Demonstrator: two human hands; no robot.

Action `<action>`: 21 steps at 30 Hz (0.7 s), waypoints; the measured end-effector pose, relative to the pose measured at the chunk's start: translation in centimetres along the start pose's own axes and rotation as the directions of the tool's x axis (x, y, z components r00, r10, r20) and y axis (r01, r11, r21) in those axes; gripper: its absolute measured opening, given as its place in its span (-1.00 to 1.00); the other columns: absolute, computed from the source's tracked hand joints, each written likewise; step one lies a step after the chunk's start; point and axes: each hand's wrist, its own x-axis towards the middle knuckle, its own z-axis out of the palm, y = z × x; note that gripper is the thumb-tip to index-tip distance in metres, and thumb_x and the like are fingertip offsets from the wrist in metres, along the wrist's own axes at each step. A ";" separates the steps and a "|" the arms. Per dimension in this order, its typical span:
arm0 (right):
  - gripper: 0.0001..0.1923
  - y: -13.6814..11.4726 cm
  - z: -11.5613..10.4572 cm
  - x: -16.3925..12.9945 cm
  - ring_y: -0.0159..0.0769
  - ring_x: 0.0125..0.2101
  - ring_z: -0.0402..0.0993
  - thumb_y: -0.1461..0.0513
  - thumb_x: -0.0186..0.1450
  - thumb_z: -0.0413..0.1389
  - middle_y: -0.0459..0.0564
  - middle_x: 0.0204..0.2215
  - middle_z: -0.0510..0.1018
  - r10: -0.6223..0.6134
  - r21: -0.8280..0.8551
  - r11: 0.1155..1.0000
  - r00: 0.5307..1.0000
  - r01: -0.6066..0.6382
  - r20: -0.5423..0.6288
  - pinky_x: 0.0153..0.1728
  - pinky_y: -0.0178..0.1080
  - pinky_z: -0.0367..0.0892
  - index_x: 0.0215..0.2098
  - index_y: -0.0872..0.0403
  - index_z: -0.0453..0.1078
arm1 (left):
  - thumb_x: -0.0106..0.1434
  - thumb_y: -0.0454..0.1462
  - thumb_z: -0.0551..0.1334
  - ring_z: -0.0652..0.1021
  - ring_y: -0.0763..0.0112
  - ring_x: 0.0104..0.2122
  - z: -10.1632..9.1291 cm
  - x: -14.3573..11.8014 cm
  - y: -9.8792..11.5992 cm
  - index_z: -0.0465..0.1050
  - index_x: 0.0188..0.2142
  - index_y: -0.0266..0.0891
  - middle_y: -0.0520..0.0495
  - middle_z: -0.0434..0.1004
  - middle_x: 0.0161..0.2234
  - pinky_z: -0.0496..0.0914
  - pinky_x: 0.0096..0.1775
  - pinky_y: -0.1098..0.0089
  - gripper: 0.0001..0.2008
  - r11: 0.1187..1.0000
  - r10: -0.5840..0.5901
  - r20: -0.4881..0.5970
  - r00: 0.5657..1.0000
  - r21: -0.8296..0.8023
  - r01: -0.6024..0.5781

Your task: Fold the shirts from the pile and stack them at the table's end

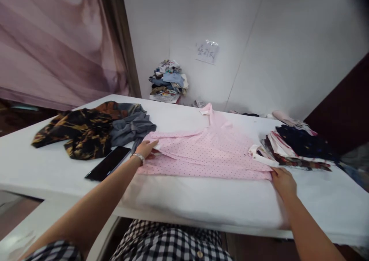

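Observation:
A pink dotted shirt [201,153] lies spread on the white table, its collar end pointing away from me and a white cuff showing on its right side. At the shirt's left edge, my left hand [146,149] pinches the cloth, thumb on top and the other fingers partly hidden. On the opposite side, my right hand [284,180] grips the near right corner of the same shirt. The fabric runs between both hands, with a fold along the near side.
Crumpled dark patterned and grey clothes [92,126] lie at the left, beside a black phone [108,164]. Folded clothes [302,143] are piled at the right. A tall clothes stack [170,80] stands beyond the far edge of the table [207,203], against the wall.

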 end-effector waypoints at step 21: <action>-0.52 0.3 0.2 0.1 -0.03 -0.09 0.41 0.15 0.24 -0.17 0.12 -0.10 0.53 0.053 0.111 0.992 0.998 -0.057 0.038 -0.11 -0.09 0.34 -0.12 0.09 0.52 | 0.20 -0.15 0.04 0.56 0.15 -0.23 -3.4 -3.7 -4.3 0.51 -0.21 -0.21 -0.15 0.59 -0.29 0.36 -0.24 0.31 -0.67 0.581 0.439 0.029 0.898 0.754 -0.308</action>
